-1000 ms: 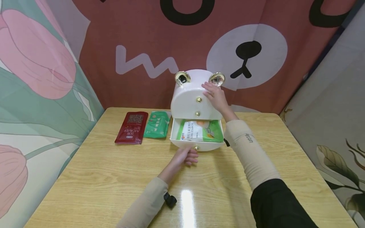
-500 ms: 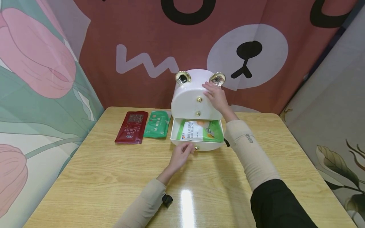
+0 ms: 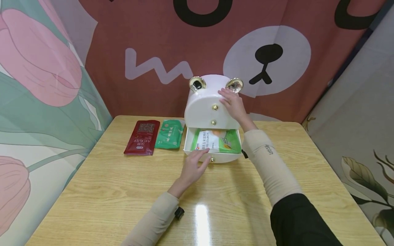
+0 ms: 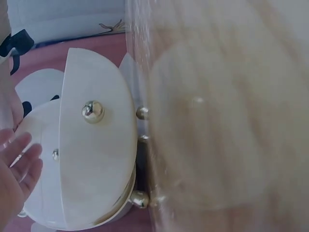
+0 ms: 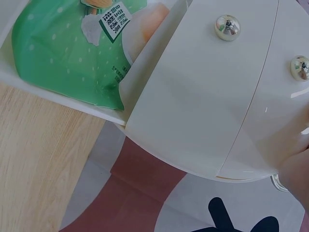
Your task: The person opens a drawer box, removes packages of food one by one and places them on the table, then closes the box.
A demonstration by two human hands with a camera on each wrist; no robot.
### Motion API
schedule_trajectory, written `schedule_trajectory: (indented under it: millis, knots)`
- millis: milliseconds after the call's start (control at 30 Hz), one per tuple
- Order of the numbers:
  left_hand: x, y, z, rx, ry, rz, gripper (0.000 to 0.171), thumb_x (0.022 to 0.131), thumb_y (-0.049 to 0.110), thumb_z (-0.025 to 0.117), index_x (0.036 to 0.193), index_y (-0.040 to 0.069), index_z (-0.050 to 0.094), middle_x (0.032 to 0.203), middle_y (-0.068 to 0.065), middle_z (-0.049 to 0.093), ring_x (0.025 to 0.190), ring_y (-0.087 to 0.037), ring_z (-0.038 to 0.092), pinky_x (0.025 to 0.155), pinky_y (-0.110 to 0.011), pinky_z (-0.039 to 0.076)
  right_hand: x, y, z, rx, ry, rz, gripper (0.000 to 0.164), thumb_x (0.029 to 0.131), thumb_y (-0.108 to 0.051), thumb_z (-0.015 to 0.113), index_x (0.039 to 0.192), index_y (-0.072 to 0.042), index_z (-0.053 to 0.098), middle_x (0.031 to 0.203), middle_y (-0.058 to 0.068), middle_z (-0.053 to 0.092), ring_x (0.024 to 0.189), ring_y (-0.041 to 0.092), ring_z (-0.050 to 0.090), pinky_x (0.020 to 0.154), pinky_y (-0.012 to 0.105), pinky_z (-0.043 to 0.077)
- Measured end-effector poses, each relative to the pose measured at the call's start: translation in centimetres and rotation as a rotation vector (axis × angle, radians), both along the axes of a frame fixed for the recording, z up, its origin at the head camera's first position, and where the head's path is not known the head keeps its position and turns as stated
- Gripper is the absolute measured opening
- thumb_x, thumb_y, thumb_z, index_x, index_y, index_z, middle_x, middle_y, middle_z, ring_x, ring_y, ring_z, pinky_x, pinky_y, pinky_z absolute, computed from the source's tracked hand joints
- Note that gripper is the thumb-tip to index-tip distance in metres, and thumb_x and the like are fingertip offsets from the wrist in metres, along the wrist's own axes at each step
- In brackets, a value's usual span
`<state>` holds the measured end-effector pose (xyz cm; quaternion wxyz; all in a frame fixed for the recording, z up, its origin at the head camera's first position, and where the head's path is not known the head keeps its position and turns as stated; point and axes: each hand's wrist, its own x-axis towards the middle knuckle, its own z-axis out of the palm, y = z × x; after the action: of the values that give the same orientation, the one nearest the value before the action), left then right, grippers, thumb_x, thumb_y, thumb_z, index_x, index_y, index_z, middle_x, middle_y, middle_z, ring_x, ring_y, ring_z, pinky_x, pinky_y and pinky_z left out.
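Observation:
A white rounded cabinet [image 3: 200,114] with gold knobs and two gold-rimmed ears stands at the back of the table. Its bottom drawer [image 3: 224,158] is pulled out, and a green and white bag of corn starch [image 3: 212,140] lies flat in it. My left hand [image 3: 191,168] is at the drawer's front, its fingers spread and its fingertips over the front rim, left of the gold knob [image 4: 92,111]. My right hand [image 3: 234,105] rests on the top right of the cabinet, near the right ear. The right wrist view shows part of this hand [image 5: 297,171] at the edge.
Left of the cabinet lie a dark red packet [image 3: 142,138] and a green packet [image 3: 170,134], side by side on the wooden table [image 3: 123,191]. A brown curtain with a bear print [image 3: 154,34] hangs close behind the table.
My left hand has risen from beneath the drawer's front to its top rim, and its fingers have spread. The right hand, cabinet and starch bag keep their places.

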<state>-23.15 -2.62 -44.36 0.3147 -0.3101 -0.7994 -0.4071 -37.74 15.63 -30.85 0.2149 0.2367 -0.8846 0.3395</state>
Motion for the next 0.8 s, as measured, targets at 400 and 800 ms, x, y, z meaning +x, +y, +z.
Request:
schedule_trajectory:
  millis: [400,800]
  knots:
    - [-1.0,-0.5,1.2,-0.329,0.021,0.080,0.049,0.084,0.027,0.059,0.126,0.005,0.049,0.129,-0.015,0.046,0.116,-0.031,0.042,0.094,-0.045,0.033,0.0,0.0,-0.1,0.003,0.005,0.005,0.036,0.090,-0.012,0.053,0.125,-0.003,0.050,0.134,0.013,0.041,0.128,0.023,0.029,0.105,0.030,0.013]
    - [-2.9,-0.6,3.5,-0.593,-0.022,0.236,0.047,0.089,0.039,0.050,0.129,0.014,0.048,0.132,-0.012,0.043,0.119,-0.031,0.039,0.088,-0.046,0.037,0.2,0.0,0.0,0.004,0.025,0.015,0.036,0.090,-0.012,0.053,0.124,-0.002,0.050,0.133,0.013,0.041,0.128,0.025,0.030,0.105,0.032,0.014]
